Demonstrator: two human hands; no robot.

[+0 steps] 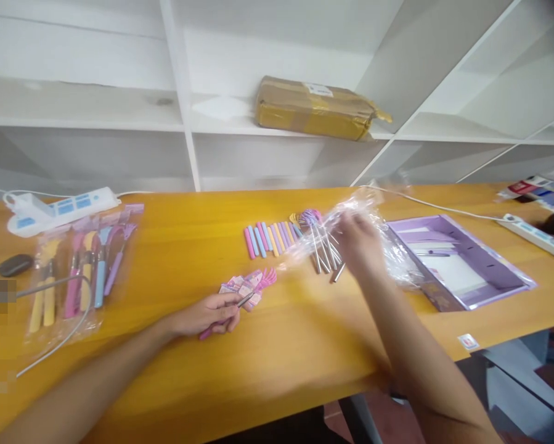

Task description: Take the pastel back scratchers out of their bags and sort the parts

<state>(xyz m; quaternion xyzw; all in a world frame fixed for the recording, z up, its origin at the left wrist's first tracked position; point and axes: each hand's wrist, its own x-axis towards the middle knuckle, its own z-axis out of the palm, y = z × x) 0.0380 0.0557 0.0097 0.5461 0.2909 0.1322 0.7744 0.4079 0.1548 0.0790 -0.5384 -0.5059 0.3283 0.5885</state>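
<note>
My left hand (216,314) is closed around a small kitchen utensil (245,300) with a pink handle, a metal shaft and a pink head that looks slotted or pronged. Its exact kind is too small to tell. Pink and white printed cards (237,284) lie on the table just beyond those fingers. My right hand (360,237), blurred by motion, is closed on a thin clear plastic bag (304,243) that stretches to the left. More clear bags (399,259) are heaped beside it. Under the bag lie several metal-shafted utensils (323,246) with coloured heads.
A row of pastel handles (270,239) lies mid-table. On the right stands an open purple box (498,274). Bagged utensils (87,265), a power strip (80,203) and a dark mouse (15,265) are at left. A taped carton (313,111) sits on the shelf behind.
</note>
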